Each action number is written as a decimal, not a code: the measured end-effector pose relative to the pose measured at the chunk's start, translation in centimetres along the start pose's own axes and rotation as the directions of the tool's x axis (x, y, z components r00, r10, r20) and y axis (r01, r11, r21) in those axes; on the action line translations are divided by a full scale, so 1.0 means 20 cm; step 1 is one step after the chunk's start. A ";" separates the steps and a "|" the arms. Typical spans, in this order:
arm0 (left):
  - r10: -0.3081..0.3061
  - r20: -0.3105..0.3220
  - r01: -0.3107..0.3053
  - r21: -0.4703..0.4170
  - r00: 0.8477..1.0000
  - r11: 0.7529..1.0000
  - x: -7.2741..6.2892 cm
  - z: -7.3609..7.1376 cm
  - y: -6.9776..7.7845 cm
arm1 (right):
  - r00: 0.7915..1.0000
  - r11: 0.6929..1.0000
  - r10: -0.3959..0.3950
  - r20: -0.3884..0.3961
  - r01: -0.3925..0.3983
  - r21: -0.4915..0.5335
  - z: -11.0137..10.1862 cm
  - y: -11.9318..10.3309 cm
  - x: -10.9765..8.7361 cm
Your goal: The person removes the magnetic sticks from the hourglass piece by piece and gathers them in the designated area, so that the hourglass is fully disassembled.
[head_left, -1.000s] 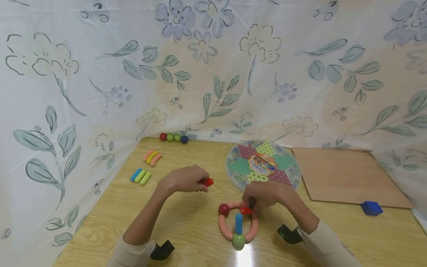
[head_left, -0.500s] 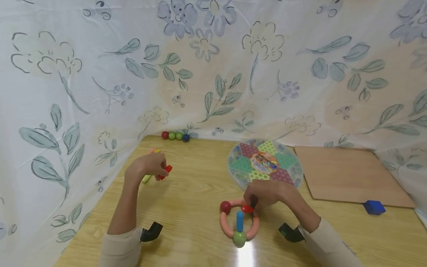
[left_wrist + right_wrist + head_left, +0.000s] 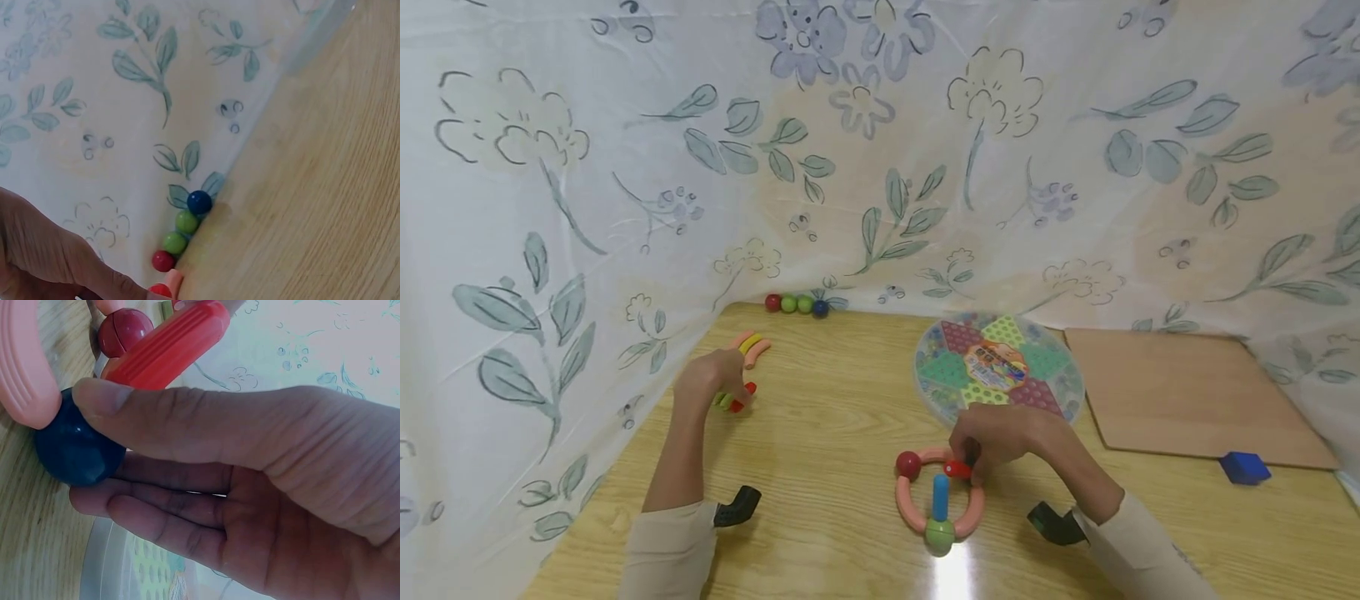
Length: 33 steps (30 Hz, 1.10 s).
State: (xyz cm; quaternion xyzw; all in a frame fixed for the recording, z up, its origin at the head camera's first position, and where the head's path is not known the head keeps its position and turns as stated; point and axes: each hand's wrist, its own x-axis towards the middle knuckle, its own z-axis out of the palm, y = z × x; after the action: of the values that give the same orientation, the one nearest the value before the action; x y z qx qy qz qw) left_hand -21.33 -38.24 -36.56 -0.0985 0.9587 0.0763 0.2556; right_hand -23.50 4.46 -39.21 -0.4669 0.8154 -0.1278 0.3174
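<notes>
In the head view my left hand [image 3: 709, 379] is at the left side of the table, its fingertips on a red rod [image 3: 744, 397] beside the green rods [image 3: 722, 401]. The left wrist view shows only the thumb and a red tip [image 3: 160, 290]. My right hand [image 3: 1000, 437] pinches a dark blue ball [image 3: 81, 447] between thumb and fingers. That ball belongs to a ring of pink curved rods [image 3: 910, 508], with a dark red ball [image 3: 908, 464] and a green ball [image 3: 940, 535]. A blue rod [image 3: 941, 498] rises from the green ball. Another red rod [image 3: 169, 347] projects from near the blue ball.
Pink and yellow curved rods [image 3: 757, 352] lie just beyond the left hand. A row of balls [image 3: 805, 304] lines the back edge by the floral cloth [image 3: 865, 167]. A round game board [image 3: 951, 371], a brown board [image 3: 1172, 392] and a blue block [image 3: 1245, 467] are to the right.
My left hand has carried the red rod from mid-table leftward and lowered it beside the green rods. The right hand stays at the ring, holding the dark blue ball.
</notes>
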 end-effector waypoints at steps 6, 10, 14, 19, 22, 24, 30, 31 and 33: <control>-0.018 -0.019 0.018 -0.028 1.000 0.999 0.04 0.02 -0.01 | 1.000 1.000 0.014 0.006 -0.015 0.007 -0.01 0.00 0.00; -0.005 -0.025 0.004 -0.050 1.000 0.999 0.07 0.04 -0.03 | 1.000 1.000 0.028 0.009 -0.028 0.014 -0.01 0.00 0.01; -0.013 -0.049 0.011 -0.039 0.999 0.999 0.11 0.07 -0.04 | 1.000 1.000 0.019 0.010 -0.019 0.009 0.00 0.00 0.01; -0.059 -0.067 0.057 -0.032 0.996 0.998 0.19 0.11 -0.08 | 1.000 1.000 0.002 0.014 -0.002 0.003 0.00 0.00 0.02; -0.075 -0.080 0.072 -0.041 0.994 0.997 0.22 0.12 -0.09 | 1.000 1.000 -0.004 0.011 0.004 0.000 0.00 0.00 0.02; -0.070 -0.087 0.066 -0.048 0.994 0.997 0.22 0.11 -0.08 | 1.000 1.000 -0.008 0.008 0.008 -0.002 0.00 0.00 0.01; -0.038 -0.095 0.031 -0.072 0.995 0.997 0.15 0.10 -0.07 | 1.000 1.000 -0.021 0.007 0.021 0.002 0.00 0.01 0.00; -0.033 -0.095 0.026 -0.076 0.995 0.997 0.14 0.09 -0.07 | 1.000 1.000 -0.020 0.008 0.020 0.008 0.00 0.01 0.00; -0.010 -0.092 0.003 -0.072 0.996 0.997 0.13 0.09 -0.07 | 1.000 1.000 -0.019 0.007 0.019 0.016 0.00 0.02 0.00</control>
State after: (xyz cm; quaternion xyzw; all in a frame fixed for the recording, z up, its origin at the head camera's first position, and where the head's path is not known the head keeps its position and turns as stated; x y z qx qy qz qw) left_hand -22.28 -39.65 -39.51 -0.1141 0.9659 0.1051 0.2075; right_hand -23.70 4.69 -39.38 -0.4723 0.8089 -0.1359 0.3228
